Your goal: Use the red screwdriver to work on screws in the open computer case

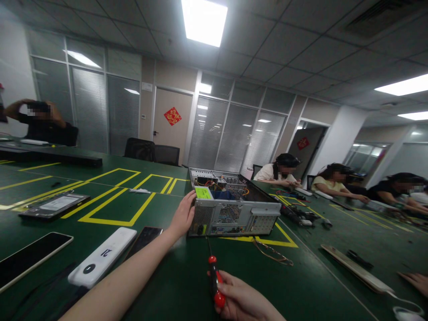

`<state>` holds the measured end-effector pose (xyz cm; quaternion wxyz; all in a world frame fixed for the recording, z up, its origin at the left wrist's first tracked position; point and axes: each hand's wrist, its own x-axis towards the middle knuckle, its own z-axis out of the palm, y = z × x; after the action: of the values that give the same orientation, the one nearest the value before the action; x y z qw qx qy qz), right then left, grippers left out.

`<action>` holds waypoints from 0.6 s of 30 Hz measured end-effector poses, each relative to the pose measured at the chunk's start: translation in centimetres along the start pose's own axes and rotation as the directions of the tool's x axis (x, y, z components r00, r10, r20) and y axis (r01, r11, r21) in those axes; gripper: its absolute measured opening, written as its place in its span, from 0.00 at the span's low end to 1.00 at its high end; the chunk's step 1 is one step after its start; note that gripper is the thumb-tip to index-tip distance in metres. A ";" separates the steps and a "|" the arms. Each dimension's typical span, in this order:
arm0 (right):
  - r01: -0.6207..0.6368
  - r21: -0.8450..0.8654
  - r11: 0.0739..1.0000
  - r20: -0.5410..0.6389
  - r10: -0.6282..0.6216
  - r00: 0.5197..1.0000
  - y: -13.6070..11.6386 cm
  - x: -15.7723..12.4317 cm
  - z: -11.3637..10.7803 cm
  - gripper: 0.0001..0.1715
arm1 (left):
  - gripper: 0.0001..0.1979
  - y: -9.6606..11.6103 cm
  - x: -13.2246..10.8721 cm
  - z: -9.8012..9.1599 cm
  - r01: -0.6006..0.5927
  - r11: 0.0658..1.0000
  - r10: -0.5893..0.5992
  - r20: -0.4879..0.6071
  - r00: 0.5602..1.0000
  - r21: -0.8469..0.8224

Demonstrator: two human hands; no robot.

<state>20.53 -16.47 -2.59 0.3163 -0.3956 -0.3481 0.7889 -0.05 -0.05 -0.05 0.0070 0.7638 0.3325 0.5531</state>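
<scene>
An opened desktop computer case (244, 214) lies on the green table, its back panel with ports and vents facing me. Inside are coloured cables and, at the left corner, a part with a yellow-green label (203, 192), probably the power supply. My left hand (183, 214) grips that left corner, fingers over the top edge beside the label. My right hand (239, 296) is closed around the red and black handle of a screwdriver (214, 278). The screwdriver's thin shaft points up toward the lower left of the back panel; whether its tip touches the case I cannot tell.
Left of me lie a hard drive (55, 205), a phone (33, 258), a white device marked 21 (102, 256) and a dark flat object (142, 240). Eyeglasses (272, 252) sit before the case. A long pale device (356, 267) and cables are at right. Several people sit around.
</scene>
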 end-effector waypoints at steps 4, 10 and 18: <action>0.025 0.035 0.999 -0.156 -0.020 0.988 -0.1 0.1 0.0 0.28 | 0.21 0.0 0.0 0.0 0.004 1.000 -0.004 0.001 1.000 -0.001; 0.007 -0.075 0.997 -0.132 -0.017 0.991 -0.4 -0.3 0.7 0.28 | 0.22 0.0 0.0 0.0 -0.003 1.000 0.003 -0.003 1.000 -0.001; 0.023 -0.136 0.990 -0.107 -0.038 0.994 -0.1 0.0 0.7 0.30 | 0.22 -0.1 0.0 0.0 -0.009 1.000 0.009 -0.007 1.000 0.006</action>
<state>19.96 -16.62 -2.14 0.3198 -0.4531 -0.3886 0.7358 -0.09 0.06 -0.11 0.0010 0.7635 0.3306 0.5547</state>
